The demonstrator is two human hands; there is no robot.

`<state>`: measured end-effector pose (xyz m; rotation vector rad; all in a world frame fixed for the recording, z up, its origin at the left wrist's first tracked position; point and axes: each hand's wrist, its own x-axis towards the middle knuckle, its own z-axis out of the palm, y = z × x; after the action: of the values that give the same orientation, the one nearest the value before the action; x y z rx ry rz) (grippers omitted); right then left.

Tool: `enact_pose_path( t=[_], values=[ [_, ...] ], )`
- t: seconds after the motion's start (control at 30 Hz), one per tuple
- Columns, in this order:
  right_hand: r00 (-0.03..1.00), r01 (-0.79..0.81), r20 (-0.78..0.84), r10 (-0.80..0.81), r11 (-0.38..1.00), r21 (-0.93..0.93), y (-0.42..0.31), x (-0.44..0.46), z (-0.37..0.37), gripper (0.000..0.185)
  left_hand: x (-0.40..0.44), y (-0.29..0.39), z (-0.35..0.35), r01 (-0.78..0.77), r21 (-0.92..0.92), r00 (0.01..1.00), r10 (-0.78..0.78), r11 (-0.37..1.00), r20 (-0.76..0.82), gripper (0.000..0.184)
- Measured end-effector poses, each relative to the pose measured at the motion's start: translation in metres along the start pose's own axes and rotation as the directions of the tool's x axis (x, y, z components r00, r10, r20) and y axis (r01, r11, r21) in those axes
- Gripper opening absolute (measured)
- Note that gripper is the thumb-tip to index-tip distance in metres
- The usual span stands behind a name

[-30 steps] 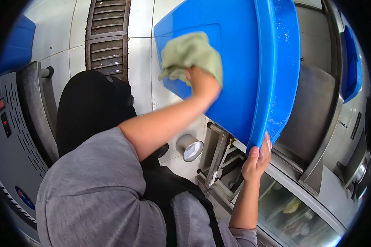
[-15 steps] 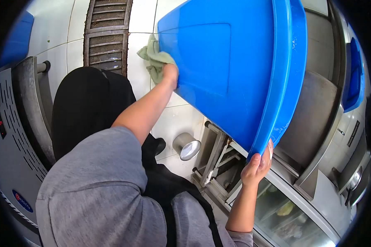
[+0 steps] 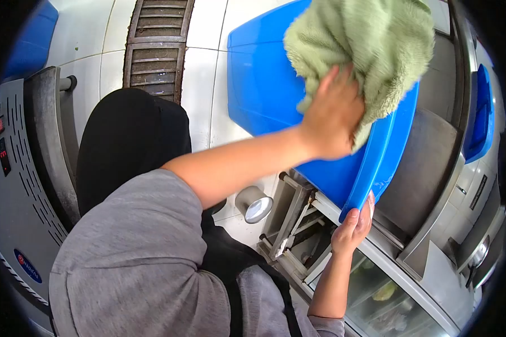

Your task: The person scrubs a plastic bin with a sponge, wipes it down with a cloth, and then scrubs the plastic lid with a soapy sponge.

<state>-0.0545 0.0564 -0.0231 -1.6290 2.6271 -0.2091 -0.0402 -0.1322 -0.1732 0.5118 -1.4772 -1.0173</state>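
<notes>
A large blue plastic tub lies tilted in front of me, its wide rim toward the right. My left hand is closed on a fluffy green cloth, which hangs over the tub's side near the rim and hides much of it. Whether the cloth touches the plastic there, I cannot tell. Lower down, my right hand grips the rim's near corner, thumb on the side facing me and fingers round the other edge.
A drain grate runs through the white tiled floor. Below the tub are a metal cylinder and a metal frame. A glass-topped cabinet stands at lower right, a grey appliance at left. Another blue container is far right.
My left hand has swept the cloth from the tub's far left end rightward and up toward the rim. My right hand keeps its hold on the rim.
</notes>
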Motion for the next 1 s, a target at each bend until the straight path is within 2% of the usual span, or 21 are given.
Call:
enact_pose_path(
  t=[0.03,0.07,0.13,0.17,0.23,0.27,0.33,0.37,0.4,0.43,0.47,0.5,0.53,0.57,0.6,0.63,0.67,0.7,0.77,0.83,1.0],
  values=[
    [1.000,0.004,0.005,-0.004,1.000,0.010,0.000,0.000,0.000,0.061,0.005,-0.017,0.001,-0.088,-0.031,0.996,0.087,0.996,-0.026,0.044],
    [1.000,-0.004,0.008,0.004,1.000,0.009,0.000,0.000,0.000,0.061,0.019,-0.026,0.009,0.165,-0.143,0.969,-0.187,0.976,-0.160,0.040],
    [1.000,0.016,-0.013,-0.016,1.000,0.027,-0.001,0.002,0.001,0.059,0.072,-0.058,0.000,0.419,0.045,0.898,-0.421,0.907,0.128,0.040],
    [1.000,0.012,-0.010,-0.012,1.000,0.027,-0.002,0.003,0.002,0.059,0.104,-0.083,-0.013,0.290,0.345,0.759,-0.434,0.893,0.485,0.043],
    [0.999,0.031,-0.012,-0.030,0.999,0.032,-0.004,0.007,0.003,0.057,0.136,-0.119,-0.011,0.434,0.066,0.894,-0.438,0.899,0.094,0.042],
    [0.999,0.042,-0.022,-0.041,0.999,0.035,-0.005,0.010,0.003,0.056,0.133,-0.112,-0.010,0.431,0.067,0.895,-0.436,0.900,0.093,0.042],
    [0.999,0.030,-0.033,-0.029,0.999,0.035,-0.009,0.012,0.004,0.055,0.115,-0.094,-0.003,0.107,0.439,0.994,-0.109,0.892,-0.020,0.040],
    [0.999,0.017,-0.044,-0.015,0.999,0.035,-0.011,0.013,0.004,0.055,0.093,-0.096,0.023,0.204,0.208,0.977,-0.212,0.957,0.014,0.049],
    [0.999,0.018,-0.049,-0.016,0.999,0.028,-0.009,0.012,0.005,0.054,0.059,-0.073,0.022,0.088,0.088,0.992,-0.079,0.992,-0.096,0.053],
    [0.998,0.014,-0.056,-0.013,0.999,0.031,-0.008,0.012,0.005,0.054,0.029,-0.053,0.027,0.025,0.092,0.982,-0.007,0.995,-0.191,0.051],
    [0.998,0.018,-0.066,-0.016,0.999,0.027,-0.007,0.012,0.006,0.054,0.008,-0.024,0.015,-0.002,0.048,0.990,0.008,0.999,-0.142,0.052],
    [0.997,0.023,-0.075,-0.022,1.000,0.021,-0.006,0.011,0.007,0.054,-0.014,-0.002,0.014,0.084,-0.010,0.996,-0.084,0.996,-0.009,0.051],
    [0.997,0.027,-0.078,-0.025,0.999,0.020,-0.006,0.011,0.007,0.054,-0.036,0.018,0.014,0.011,0.040,1.000,-0.013,0.999,0.028,0.048],
    [0.997,0.023,-0.078,-0.021,0.999,0.027,-0.005,0.011,0.007,0.054,-0.058,0.036,0.015,0.021,0.024,0.995,-0.023,0.999,0.099,0.042],
    [0.997,0.019,-0.080,-0.017,0.999,0.034,-0.006,0.011,0.007,0.054,-0.083,0.039,0.024,0.037,-0.107,0.968,-0.010,0.994,0.249,0.041],
    [0.996,0.023,-0.090,-0.020,0.999,0.030,-0.007,0.012,0.008,0.054,-0.098,0.042,0.020,-0.064,-0.111,0.920,0.102,0.992,0.377,0.031],
    [0.996,0.019,-0.086,-0.017,0.999,0.026,-0.008,0.012,0.008,0.054,-0.069,0.063,-0.011,-0.108,-0.001,0.617,0.068,0.994,0.784,0.033],
    [0.996,0.018,-0.083,-0.016,1.000,0.022,-0.008,0.013,0.008,0.054,-0.074,0.064,-0.024,-0.165,-0.010,0.567,0.103,0.986,0.817,0.033],
    [0.995,0.028,-0.096,-0.028,1.000,-0.002,-0.005,0.013,0.008,0.053,-0.101,0.055,-0.031,-0.240,0.002,0.590,0.144,0.971,0.794,0.033],
    [0.996,0.006,-0.092,-0.004,1.000,0.025,-0.007,0.013,0.009,0.052,-0.133,0.042,-0.030,-0.243,0.066,0.678,0.121,0.968,0.725,0.034],
    [0.995,0.013,-0.102,-0.010,1.000,0.024,-0.009,0.013,0.008,0.047,-0.157,0.040,0.000,-0.054,0.131,0.906,-0.007,0.990,0.422,0.036]
  ],
)
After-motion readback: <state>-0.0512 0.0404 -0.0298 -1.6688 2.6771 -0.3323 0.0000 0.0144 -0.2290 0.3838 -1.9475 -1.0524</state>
